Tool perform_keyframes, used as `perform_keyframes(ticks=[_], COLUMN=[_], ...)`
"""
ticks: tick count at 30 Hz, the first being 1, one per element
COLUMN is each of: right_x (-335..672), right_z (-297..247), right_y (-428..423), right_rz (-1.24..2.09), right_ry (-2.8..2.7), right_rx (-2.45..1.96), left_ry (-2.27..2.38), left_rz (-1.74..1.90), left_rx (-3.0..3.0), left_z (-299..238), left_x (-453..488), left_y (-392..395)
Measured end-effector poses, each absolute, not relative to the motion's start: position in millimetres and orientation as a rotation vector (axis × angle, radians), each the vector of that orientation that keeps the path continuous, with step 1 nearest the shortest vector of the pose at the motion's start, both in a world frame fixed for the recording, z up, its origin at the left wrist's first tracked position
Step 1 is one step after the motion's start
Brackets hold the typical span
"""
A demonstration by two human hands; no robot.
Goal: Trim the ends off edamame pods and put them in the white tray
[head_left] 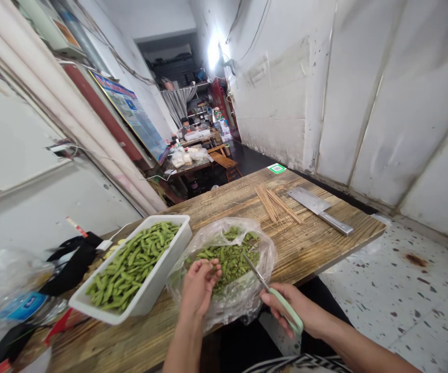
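Observation:
A pair of scissors with pale green handles [286, 306] is gripped in my right hand [296, 305], its blades pointing up and left over an open clear plastic bag [268, 254]. In that bag lie whole green soybean pods and many small green trimmings [229, 264]. At the bag's left side, my left hand [200, 282] has its fingers curled and pinched together just above the pods. Whatever is between those fingers is hidden or too small to make out. Left of the bag stands a white plastic tub [150, 287] heaped with green soybean pods [134, 264].
A cleaver [309, 201] and a bundle of thin wooden skewers [276, 204] lie on the wooden table [224, 202] at the right. Along its left end are a plastic water bottle [29, 306] and a black bag [68, 256]. Another table [189, 165] stands farther back.

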State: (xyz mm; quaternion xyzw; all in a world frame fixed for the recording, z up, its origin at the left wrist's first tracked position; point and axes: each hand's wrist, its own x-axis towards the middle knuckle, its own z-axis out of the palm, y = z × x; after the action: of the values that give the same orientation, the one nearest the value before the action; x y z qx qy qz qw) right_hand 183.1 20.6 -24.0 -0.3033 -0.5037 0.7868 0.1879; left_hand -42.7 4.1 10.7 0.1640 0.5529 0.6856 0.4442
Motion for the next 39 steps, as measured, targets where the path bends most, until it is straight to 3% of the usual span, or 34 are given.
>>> perform_keyframes(ticks=[10,16,21,25,39], right_x=[186,186,187,187,184], right_z=[-29,-33,-30,-27,-24], right_y=[19,19,18,19,18], right_rz=[2.226,2.235,2.231,2.216,2.21], right_ry=[-1.427,-1.427,-1.438,-1.451,-1.543], right_rx=[-0.838,-0.854,-0.857,-0.859,-0.825], left_ry=[2.17,2.389,2.335,2.138,1.45], left_rz=[1.106,0.897,0.817,0.999,1.335], left_rx=[1.284,1.295,1.375,1.397,0.71], left_z=[-8,-11,-10,-8,4], left_x=[-69,-69,-71,-69,-48], left_y=[44,59,64,56,33])
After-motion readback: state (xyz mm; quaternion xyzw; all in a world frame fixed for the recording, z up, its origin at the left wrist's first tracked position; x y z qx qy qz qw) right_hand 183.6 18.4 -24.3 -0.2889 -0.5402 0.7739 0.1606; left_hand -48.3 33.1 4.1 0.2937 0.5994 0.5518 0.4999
